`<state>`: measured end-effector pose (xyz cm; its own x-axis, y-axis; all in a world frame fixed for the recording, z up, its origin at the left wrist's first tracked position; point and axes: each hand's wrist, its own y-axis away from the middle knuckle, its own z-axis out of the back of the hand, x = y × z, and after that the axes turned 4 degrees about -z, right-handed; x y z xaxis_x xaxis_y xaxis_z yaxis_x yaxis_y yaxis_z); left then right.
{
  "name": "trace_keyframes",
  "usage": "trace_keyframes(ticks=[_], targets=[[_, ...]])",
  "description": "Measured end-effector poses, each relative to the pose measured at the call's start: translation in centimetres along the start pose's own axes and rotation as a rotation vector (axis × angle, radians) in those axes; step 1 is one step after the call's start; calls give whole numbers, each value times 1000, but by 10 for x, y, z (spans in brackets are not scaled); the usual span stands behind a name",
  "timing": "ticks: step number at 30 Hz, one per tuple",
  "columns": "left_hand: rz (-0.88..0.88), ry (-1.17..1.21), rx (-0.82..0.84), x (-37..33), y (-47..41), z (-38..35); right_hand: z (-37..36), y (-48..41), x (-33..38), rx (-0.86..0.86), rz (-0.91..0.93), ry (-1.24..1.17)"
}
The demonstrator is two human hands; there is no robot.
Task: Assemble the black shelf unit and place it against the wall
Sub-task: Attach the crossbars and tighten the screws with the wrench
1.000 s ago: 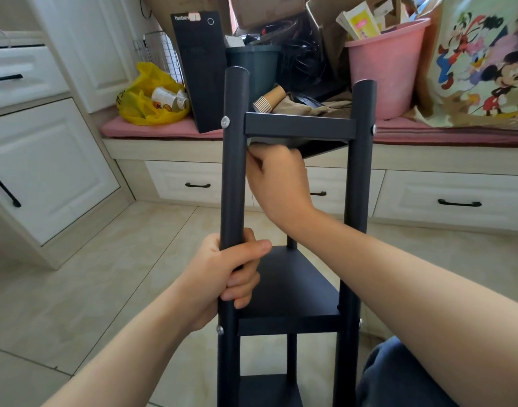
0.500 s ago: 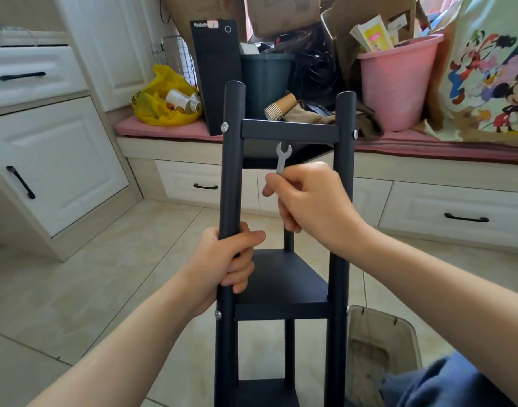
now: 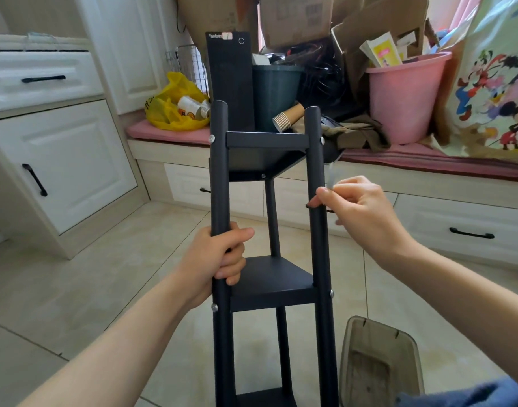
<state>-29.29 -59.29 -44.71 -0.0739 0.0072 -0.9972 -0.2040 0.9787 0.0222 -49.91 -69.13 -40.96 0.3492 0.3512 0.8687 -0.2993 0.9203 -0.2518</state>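
Observation:
The black shelf unit (image 3: 269, 286) stands upright in front of me on the tiled floor, with round posts and square shelves fixed by silver bolts. My left hand (image 3: 219, 259) grips the front left post just above the middle shelf. My right hand (image 3: 360, 210) is to the right of the front right post, at the height between the top and middle shelves. It pinches a small metal wrench (image 3: 330, 174), blurred, pointing up. The hand is apart from the shelf.
A pink-cushioned bench (image 3: 428, 160) with white drawers runs behind the shelf, piled with a pink bucket (image 3: 404, 98), dark bin (image 3: 275, 95), cardboard boxes and a yellow bag (image 3: 169, 110). White cabinets (image 3: 60, 160) stand left. A brown plastic tray (image 3: 378, 365) lies on the floor at lower right.
My right hand drew the wrench out from under the top shelf and moved it rightward, past the front right post. My left hand kept its grip on the left post.

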Motion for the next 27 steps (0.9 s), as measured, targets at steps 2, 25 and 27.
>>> trace_keyframes(ticks=[2,25,27], targets=[[1,-5,7,1,0,0,-1,0,0,47,-45,-79],[-184,-178,-306,6,-13,-24,2,10,12,-65,44,-346],[-189,-188,-309,7,-16,-24,3,12,14,-65,71,-330]])
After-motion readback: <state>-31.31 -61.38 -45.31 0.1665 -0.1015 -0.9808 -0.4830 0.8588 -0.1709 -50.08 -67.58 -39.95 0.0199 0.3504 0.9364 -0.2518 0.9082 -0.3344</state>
